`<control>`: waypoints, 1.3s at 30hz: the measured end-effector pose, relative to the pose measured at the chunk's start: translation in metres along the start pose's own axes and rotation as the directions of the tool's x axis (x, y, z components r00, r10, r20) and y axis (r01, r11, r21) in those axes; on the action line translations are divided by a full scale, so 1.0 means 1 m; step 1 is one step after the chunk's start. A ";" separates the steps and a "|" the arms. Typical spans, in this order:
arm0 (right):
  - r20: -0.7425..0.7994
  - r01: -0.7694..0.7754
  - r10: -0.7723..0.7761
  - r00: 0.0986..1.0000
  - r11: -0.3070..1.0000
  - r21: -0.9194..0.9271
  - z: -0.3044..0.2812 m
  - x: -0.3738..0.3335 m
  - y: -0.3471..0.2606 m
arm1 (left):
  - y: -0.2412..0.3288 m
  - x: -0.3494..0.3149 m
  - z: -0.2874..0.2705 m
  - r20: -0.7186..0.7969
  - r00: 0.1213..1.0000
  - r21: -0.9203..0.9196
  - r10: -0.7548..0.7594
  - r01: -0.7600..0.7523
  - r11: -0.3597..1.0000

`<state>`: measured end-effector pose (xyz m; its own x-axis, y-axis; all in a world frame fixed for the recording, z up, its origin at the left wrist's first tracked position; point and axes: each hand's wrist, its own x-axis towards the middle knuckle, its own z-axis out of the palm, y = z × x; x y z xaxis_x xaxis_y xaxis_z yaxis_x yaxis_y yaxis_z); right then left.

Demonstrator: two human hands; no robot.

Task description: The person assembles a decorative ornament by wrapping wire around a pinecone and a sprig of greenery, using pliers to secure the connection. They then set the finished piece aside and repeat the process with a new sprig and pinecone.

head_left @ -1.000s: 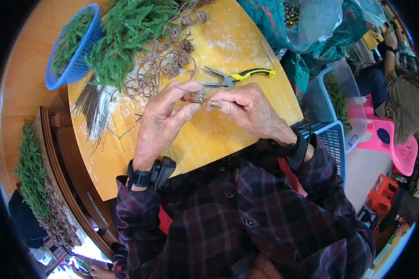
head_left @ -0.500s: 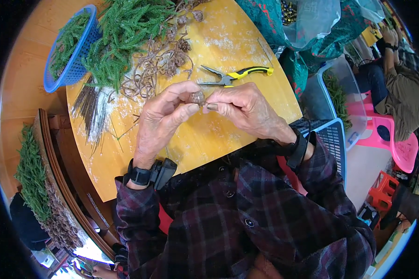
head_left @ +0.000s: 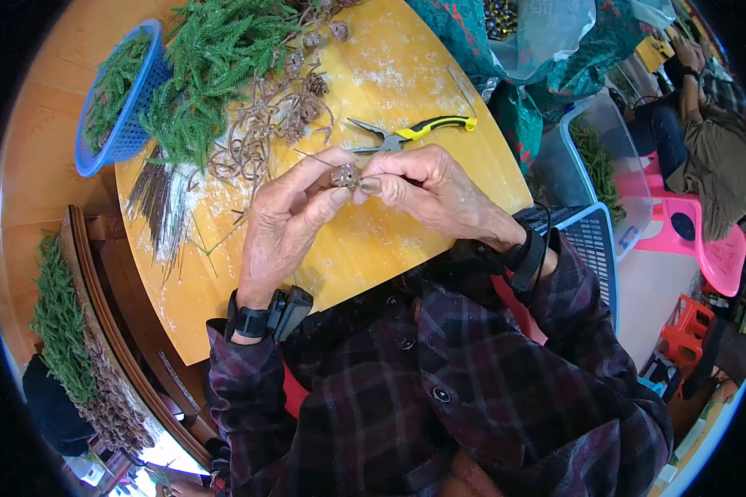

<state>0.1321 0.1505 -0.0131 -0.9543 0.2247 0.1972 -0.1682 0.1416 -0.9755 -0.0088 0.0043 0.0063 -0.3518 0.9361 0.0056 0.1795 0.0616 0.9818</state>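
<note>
Both hands pinch one small pine cone (head_left: 345, 175) between them, left hand (head_left: 286, 224) from below, right hand (head_left: 427, 186) from the side, likely to steady it for fine work. Pliers (head_left: 406, 134) lie just beyond the right fingers; greenery (head_left: 211, 58) crowds beyond the left, bare table (head_left: 373, 248) beneath.

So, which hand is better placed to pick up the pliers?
Probably the right hand: the yellow-handled pliers lie just beyond its knuckles. The left hand sits farther away, and both pinch the small cone.
</note>
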 end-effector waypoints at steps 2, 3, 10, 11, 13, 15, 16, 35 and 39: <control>-0.017 0.019 -0.019 1.000 1.000 -0.002 0.002 0.000 0.001 | -0.001 0.000 0.002 0.005 1.000 -0.126 0.011 -0.011 0.992; -0.025 0.029 -0.029 0.999 1.000 -0.002 0.002 0.000 0.002 | -0.001 0.000 0.002 0.005 1.000 -0.188 0.016 -0.015 0.982; -0.043 0.041 -0.042 0.998 0.999 -0.008 0.006 0.000 0.003 | -0.004 0.001 -0.001 -0.018 1.000 -0.129 -0.014 0.012 0.992; -0.057 0.056 -0.057 0.997 0.998 -0.014 0.007 0.000 0.002 | -0.004 0.001 -0.001 -0.032 0.999 -0.123 -0.015 0.011 0.992; -0.046 -0.019 0.020 0.999 1.000 0.006 0.008 -0.001 0.003 | -0.010 0.001 0.000 -0.045 0.999 -0.126 -0.025 0.019 0.992; -0.020 -0.163 0.163 0.986 0.986 0.039 0.010 -0.003 0.002 | -0.013 0.002 0.001 -0.072 0.997 -0.130 -0.036 0.026 0.991; -0.019 -0.162 0.163 0.987 0.986 0.039 0.013 -0.003 0.002 | -0.012 0.002 0.003 -0.073 0.997 -0.129 -0.036 0.026 0.991; 0.026 -0.248 0.256 0.966 0.902 0.353 0.006 -0.006 -0.012 | -0.006 -0.004 0.009 -0.011 0.970 -0.449 -0.243 0.212 0.868; -0.080 -0.106 0.097 0.992 0.988 -0.109 -0.001 -0.001 -0.013 | -0.012 -0.006 -0.001 0.189 0.953 -0.630 -0.235 0.301 0.716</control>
<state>0.1350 0.1492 -0.0007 -0.9432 0.3139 0.1085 -0.0386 0.2210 -0.9745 -0.0101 -0.0022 -0.0057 -0.2037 0.9435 -0.2612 -0.5562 0.1081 0.8240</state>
